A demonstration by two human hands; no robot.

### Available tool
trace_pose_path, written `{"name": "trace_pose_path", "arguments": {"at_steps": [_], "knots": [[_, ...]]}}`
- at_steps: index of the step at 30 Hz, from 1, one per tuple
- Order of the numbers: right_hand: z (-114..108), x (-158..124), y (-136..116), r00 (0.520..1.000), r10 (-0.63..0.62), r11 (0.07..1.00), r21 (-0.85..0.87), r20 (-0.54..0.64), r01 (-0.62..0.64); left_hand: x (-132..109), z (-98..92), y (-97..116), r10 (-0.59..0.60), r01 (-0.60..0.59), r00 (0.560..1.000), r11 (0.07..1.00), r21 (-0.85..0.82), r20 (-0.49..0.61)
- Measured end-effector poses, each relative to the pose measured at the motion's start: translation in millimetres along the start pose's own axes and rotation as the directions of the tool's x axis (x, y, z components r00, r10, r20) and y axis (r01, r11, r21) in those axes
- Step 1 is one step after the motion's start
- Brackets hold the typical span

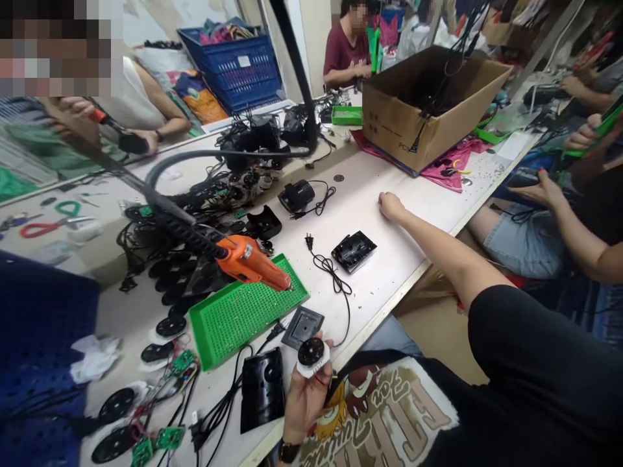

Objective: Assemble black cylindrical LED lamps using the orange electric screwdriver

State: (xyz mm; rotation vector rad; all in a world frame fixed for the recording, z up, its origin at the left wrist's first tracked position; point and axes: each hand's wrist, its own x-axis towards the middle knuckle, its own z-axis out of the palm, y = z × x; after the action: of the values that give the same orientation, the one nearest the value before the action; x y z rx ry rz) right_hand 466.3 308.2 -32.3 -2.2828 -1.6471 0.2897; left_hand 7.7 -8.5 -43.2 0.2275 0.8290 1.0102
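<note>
Small electronics assembly workshop, shared bench. Long white work table (418, 194) runs out ahead of the right hand (392, 206), littered with black cords, green circuit boards (182, 362) and black plastic casings (263, 389). Orange glue gun (253, 263) lies on a green pegged tray (248, 318) beyond the left hand (305, 415), which holds a black disc (311, 351) of the same sort as others on the table. Cardboard box (428, 107) sits past the right hand; a co-worker (348, 55) works beyond it.
</note>
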Motion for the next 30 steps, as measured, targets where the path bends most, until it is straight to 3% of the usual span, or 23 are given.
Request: {"name": "trace_pose_path", "arguments": {"at_steps": [7, 13, 18, 24, 30], "knots": [[-10, -24, 9, 0.994, -0.094, 0.993, -0.060, 0.052, 0.097, -1, 7.3, 3, -0.001, 0.001, 0.997, 1.000, -0.009, 0.075], [-17, -81, 19, 0.983, -0.129, 0.991, -0.025, 0.131, 0.134, -8, 23.9, 10, -0.012, 0.012, 0.991, 1.000, 0.001, 0.132], [-31, -123, 37, 0.975, -0.123, 0.992, 0.024, 0.186, 0.121, -7, 20.1, 7, -0.018, 0.024, 0.991, 0.999, -0.037, 0.132], [-40, -126, 47, 0.982, -0.070, 0.997, 0.026, 0.174, 0.067, -1, 3.6, -1, -0.030, 0.041, 0.987, 0.997, -0.065, 0.159], [-21, -120, 22, 0.969, -0.193, 0.981, 0.053, 0.153, 0.187, 4, -3.3, -3, 0.008, 0.005, 0.982, 0.998, -0.064, 0.189]]}}
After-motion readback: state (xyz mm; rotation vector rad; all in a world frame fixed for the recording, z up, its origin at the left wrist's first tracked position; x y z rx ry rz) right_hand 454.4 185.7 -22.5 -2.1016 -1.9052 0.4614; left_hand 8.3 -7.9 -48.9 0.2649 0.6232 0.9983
